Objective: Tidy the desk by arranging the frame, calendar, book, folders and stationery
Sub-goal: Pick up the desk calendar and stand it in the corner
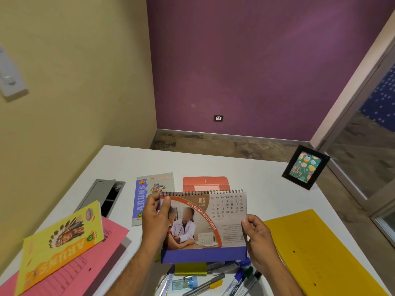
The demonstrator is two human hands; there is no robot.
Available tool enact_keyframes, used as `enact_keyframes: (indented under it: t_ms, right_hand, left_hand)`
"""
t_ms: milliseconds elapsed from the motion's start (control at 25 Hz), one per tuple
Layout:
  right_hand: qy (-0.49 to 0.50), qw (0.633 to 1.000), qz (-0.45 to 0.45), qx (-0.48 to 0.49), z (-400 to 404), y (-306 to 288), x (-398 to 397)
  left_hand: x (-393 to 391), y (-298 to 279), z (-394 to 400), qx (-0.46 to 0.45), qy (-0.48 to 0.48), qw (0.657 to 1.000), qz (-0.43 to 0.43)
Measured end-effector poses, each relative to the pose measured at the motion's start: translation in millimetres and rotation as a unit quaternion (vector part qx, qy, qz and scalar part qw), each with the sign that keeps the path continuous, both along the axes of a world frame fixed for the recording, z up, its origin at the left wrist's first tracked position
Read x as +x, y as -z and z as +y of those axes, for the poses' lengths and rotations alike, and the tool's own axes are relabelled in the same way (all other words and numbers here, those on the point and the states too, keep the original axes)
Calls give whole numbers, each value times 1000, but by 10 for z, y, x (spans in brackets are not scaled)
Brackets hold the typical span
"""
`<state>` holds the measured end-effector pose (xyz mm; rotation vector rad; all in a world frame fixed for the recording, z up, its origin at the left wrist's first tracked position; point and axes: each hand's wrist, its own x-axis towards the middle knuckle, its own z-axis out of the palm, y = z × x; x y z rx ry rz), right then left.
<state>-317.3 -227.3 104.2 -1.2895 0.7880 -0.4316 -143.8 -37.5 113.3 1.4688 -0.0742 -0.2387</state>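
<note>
1. Both hands hold a spiral-bound desk calendar above the white desk, its June page facing the camera.
2. The left hand grasps the calendar's upper left corner, thumb on the front of the page.
3. The right hand grasps the right edge lower down, thumb on the front.
4. A black picture frame stands at the desk's far right corner, well apart from the calendar.
5. A yellow folder lies flat on the right side of the desk, just beside the right hand.
6. A pink folder lies at the left, and a yellow exercise book rests tilted on top of it.
7. A grey-and-blue exercise book lies behind the calendar, partly hidden by the left hand.
8. A salmon envelope-like folder lies flat beyond the calendar's spiral top.
9. Markers, a grey pen and a blue sharpener lie loose on the desk's near edge below the calendar.
10. An open grey cable hatch sits in the desk at the left.
</note>
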Motion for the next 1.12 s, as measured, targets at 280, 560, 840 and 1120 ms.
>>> enact_keyframes:
  t_ms: [280,560,840,1120]
  right_hand:
    - [-29,998,-48,37,137,-169,186]
    - [-54,996,-55,37,255,-248,503]
    - [-72,991,-99,59,409,-334,991]
    - [-77,993,-95,6,495,-253,1717]
  left_hand:
    - [11,-6,337,83,-120,985,-90]
    - [116,48,636,118,-54,983,-128]
    - [425,-57,807,46,-53,997,-44]
    - [933,-27,937,94,-53,993,-44]
